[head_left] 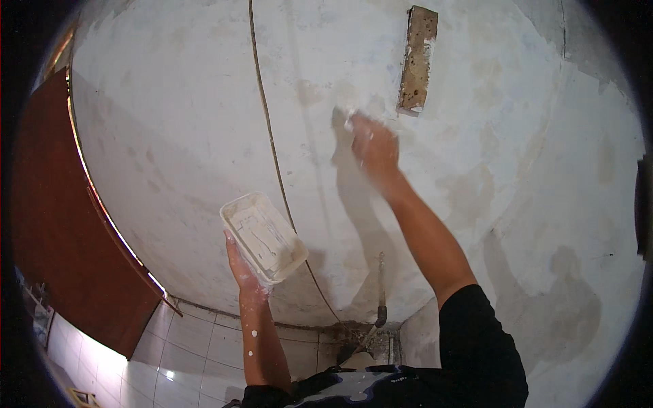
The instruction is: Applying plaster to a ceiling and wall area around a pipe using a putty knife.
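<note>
My left hand (243, 266) holds up a white rectangular plastic tub (294, 257), gripping it from its left and lower side. Whitish paste coats the tub's inside, and white splashes dot the hand and forearm. Higher up and to the right, my right hand (376, 144) is closed close to the white wall (177, 129). Something small and white shows at its fingertips, too blurred to name; whether it touches the wall I cannot tell. Damp-looking grey and beige patches mark the wall around this hand.
A brown board (417, 61) is on the wall above my right hand. A thin cable (266, 126) runs down behind the tub. Low on the wall stands a pipe (381, 299). A reddish-brown door panel (68, 224) is at left, above white tiles (180, 381).
</note>
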Tool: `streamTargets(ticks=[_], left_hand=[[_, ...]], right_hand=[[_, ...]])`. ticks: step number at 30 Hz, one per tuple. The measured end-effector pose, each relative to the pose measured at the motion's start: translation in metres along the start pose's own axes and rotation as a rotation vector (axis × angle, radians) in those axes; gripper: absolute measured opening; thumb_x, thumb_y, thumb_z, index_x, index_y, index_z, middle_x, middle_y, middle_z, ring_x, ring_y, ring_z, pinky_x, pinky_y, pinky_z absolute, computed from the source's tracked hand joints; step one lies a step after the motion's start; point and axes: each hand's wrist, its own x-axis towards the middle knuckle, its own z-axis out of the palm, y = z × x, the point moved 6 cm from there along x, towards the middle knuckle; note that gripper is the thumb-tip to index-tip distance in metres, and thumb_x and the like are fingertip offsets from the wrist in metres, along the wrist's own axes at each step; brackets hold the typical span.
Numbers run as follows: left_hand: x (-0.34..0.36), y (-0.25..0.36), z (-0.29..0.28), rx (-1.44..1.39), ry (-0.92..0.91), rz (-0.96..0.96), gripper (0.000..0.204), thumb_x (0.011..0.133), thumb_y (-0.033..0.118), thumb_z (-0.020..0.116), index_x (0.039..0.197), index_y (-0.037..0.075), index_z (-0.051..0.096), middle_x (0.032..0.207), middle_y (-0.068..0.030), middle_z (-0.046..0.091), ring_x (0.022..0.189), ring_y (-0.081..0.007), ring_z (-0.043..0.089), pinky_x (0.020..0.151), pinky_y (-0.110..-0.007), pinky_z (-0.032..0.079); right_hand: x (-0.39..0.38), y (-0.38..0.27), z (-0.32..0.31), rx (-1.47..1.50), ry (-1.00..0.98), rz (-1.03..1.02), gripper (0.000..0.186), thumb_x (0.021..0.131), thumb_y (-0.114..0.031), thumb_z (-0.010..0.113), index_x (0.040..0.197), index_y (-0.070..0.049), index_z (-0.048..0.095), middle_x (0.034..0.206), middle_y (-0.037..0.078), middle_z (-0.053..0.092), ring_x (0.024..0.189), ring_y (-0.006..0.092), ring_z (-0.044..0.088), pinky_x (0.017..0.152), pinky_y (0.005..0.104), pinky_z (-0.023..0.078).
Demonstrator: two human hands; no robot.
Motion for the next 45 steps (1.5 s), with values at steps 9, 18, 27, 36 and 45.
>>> streamTargets(ticks=[9,18,27,36,45], left_hand=[[0.001,-0.009,-0.020,0.040,0.064,-0.086,0.065,0.097,0.055,0.030,0.141,0.007,0.034,0.135,-0.0149,0.046,0.119,-0.0291,0.051,0.097,-0.042,0.046],[0.004,-0.007,-0.011,0.041,0.050,-0.093,0.064,0.098,0.053,0.030,0.141,0.006,0.034,0.131,-0.0155,0.049,0.115,-0.0292,0.053,0.094,-0.043,0.049],[-0.003,0.001,0.000,0.050,0.059,-0.011,0.061,0.099,0.049,0.030,0.141,0.005,0.035,0.131,-0.0164,0.048,0.115,-0.0295,0.053,0.094,-0.042,0.048],[0.007,-0.009,-0.014,-0.023,0.058,-0.013,0.062,0.098,0.050,0.031,0.141,0.006,0.035,0.135,-0.0162,0.046,0.117,-0.0304,0.052,0.096,-0.043,0.047],[0.008,-0.004,-0.012,0.051,0.042,0.045,0.061,0.098,0.049,0.034,0.141,0.006,0.035,0.135,-0.0135,0.047,0.119,-0.0273,0.050,0.100,-0.040,0.043]], right_hand=[[-0.001,-0.046,0.015,-0.236,-0.284,-0.032,0.020,0.088,-0.012,0.049,0.102,-0.004,0.060,0.076,0.017,0.065,0.067,0.0334,0.066,0.057,0.0472,0.052],[-0.138,-0.069,0.076,-0.090,-0.762,-0.117,0.028,0.084,-0.028,0.061,0.096,-0.003,0.062,0.081,0.015,0.066,0.077,0.0301,0.067,0.065,0.0415,0.053],[-0.031,-0.025,0.016,-0.025,-0.287,0.072,0.021,0.084,-0.013,0.051,0.098,-0.013,0.067,0.084,0.012,0.068,0.075,0.0308,0.066,0.064,0.0456,0.051],[-0.052,-0.005,0.041,-0.242,-0.283,0.085,0.018,0.089,-0.014,0.047,0.098,-0.009,0.062,0.085,0.015,0.066,0.071,0.0344,0.065,0.062,0.0463,0.052],[-0.136,-0.022,0.101,-0.067,-0.815,-0.045,0.021,0.086,-0.018,0.054,0.103,-0.012,0.064,0.093,0.012,0.066,0.081,0.0314,0.066,0.070,0.0450,0.052]])
